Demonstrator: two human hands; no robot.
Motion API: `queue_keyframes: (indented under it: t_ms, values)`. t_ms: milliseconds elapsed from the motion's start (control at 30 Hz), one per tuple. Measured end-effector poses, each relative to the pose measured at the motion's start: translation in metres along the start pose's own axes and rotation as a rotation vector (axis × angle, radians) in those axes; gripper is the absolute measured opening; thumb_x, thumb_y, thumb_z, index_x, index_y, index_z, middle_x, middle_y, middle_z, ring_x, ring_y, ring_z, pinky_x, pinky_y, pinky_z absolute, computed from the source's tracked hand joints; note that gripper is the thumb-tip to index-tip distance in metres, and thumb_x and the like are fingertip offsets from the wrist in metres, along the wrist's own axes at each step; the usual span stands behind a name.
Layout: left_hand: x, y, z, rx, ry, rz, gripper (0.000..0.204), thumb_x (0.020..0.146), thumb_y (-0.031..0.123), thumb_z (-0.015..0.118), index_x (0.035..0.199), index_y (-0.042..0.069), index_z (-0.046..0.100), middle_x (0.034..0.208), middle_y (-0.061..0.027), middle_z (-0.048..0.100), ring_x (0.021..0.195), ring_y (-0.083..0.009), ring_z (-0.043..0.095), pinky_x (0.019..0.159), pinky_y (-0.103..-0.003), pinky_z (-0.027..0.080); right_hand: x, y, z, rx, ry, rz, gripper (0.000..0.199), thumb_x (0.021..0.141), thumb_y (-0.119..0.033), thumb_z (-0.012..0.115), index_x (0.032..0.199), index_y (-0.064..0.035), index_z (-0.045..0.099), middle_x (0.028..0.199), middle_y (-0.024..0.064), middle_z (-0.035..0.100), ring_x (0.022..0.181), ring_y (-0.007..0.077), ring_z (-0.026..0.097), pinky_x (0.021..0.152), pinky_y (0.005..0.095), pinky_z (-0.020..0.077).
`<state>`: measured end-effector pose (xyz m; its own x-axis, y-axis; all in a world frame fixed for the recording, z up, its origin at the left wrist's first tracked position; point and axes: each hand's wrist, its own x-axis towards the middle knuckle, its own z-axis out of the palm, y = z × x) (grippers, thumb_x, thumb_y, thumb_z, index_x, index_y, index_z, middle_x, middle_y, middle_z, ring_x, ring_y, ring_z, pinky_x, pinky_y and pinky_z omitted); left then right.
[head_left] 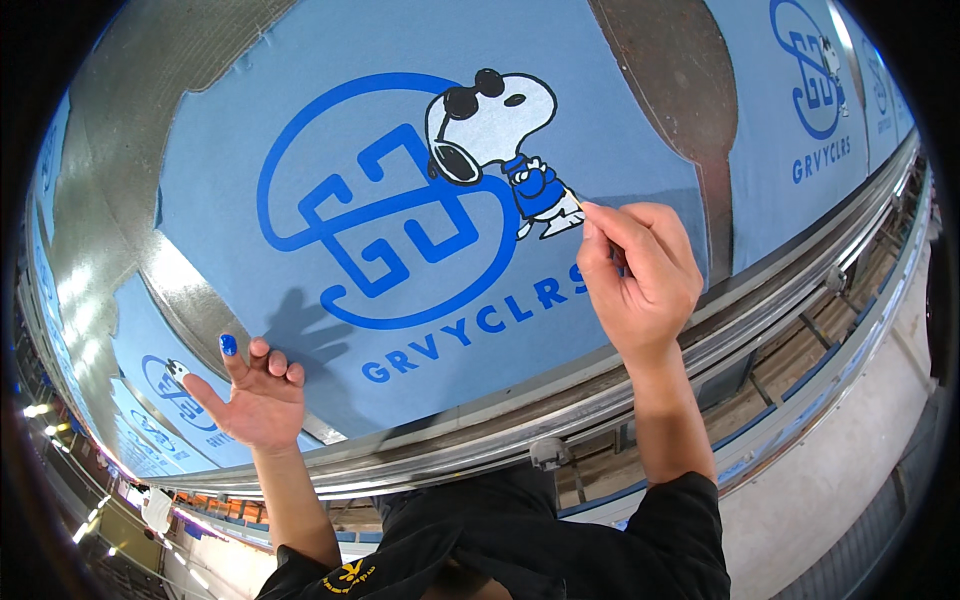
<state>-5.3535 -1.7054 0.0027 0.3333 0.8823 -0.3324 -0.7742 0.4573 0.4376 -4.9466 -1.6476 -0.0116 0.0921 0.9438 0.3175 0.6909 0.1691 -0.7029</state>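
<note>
While the right hand pinches its thumb and forefinger together on a thin stick-like tool, the tip of that tool touches the printed cartoon dog at its lower right edge, just above and to the left of the fingertips. What kind of tool it is cannot be told, since only a short pale end shows beyond the fingers.

The left hand holds nothing. It lies open and flat, fingers spread, near the lower left edge of the light blue fabric panel, and its forefinger carries a dab of blue paint on the tip.

One full panel lies before the person, printed with one large blue round emblem, one white-and-black dog in sunglasses overlapping the emblem's upper right, and one row of blue letters beneath. Two more panels of the same blue cloth show partly: one at the upper right and one at the lower left, each with the same print. They rest on shiny metal platens, whose bare surface shows between the panels. One brown paddle-shaped patch shows between the middle panel and the right one.

A curved metal rail runs along the near edge, between the panels and the person's black sleeves. The tool and the dog print lie well apart from the left hand, across the emblem.
</note>
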Motion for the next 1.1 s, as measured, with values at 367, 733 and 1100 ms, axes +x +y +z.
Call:
queue_keyframes:
  t_ms: [367, 733, 1100]
  values:
    - [-0.0001, 0.0004, -0.0008, 0.001, -0.014, 0.003, 0.085, 0.102, 0.077, 0.026, 0.15, 0.014, 0.056, 0.143, -0.0097, 0.055, 0.119, -0.0258, 0.055, 0.107, -0.042, 0.043, -0.0002, -0.0006, -0.001, 0.002, -0.009, 0.039, 0.031, 0.073, 0.012, 0.079, 0.1, -0.0023, 0.077, 0.085, 0.0061, 0.067, 0.066, 0.0148, 0.061, 0.052, 0.0259, 0.0456]
    - [0.0001, 0.0002, -0.0006, 0.001, -0.024, 0.0, 0.085, 0.102, 0.077, 0.026, 0.15, 0.014, 0.057, 0.144, -0.0093, 0.053, 0.12, -0.0252, 0.054, 0.108, -0.042, 0.042, 0.0004, -0.0005, -0.0017, -0.008, -0.022, 0.035, 0.028, 0.075, 0.011, 0.08, 0.1, -0.0025, 0.077, 0.085, 0.0057, 0.067, 0.065, 0.0131, 0.06, 0.052, 0.0255, 0.0449]
    - [0.0002, 0.0002, -0.0018, -0.006, -0.033, 0.002, 0.085, 0.102, 0.077, 0.025, 0.151, 0.014, 0.055, 0.145, -0.0101, 0.052, 0.12, -0.0256, 0.054, 0.108, -0.043, 0.042, 0.0018, -0.0006, -0.0012, -0.001, -0.029, 0.044, 0.027, 0.076, 0.01, 0.081, 0.1, -0.0021, 0.077, 0.085, 0.0056, 0.067, 0.064, 0.0124, 0.06, 0.051, 0.0249, 0.0439]
